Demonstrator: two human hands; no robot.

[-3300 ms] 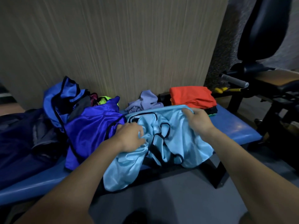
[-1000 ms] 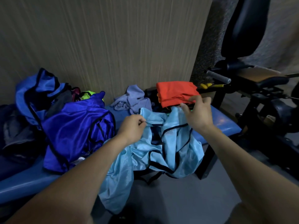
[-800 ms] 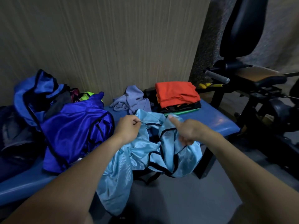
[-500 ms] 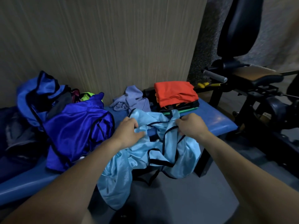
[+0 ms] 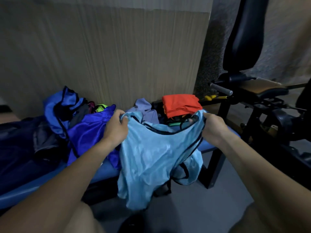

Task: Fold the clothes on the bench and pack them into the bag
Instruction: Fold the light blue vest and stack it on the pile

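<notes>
Above the padded blue bench, the left hand and right hand each grip a shoulder of the light-blue, seemingly mesh, black-trimmed vest.

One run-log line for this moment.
stage: folding | left hand: grips light blue vest shoulder | right hand: grips other shoulder | vest: hanging over bench edge

A light blue mesh vest with black trim hangs in front of the blue padded bench, its top corners held by the left hand and right hand. Left of it on the bench lies a heap of royal blue shiny vests. Behind it sit a crumpled lilac garment and, to the right, an orange folded stack. A black exercise machine stands right of the bench.
</notes>
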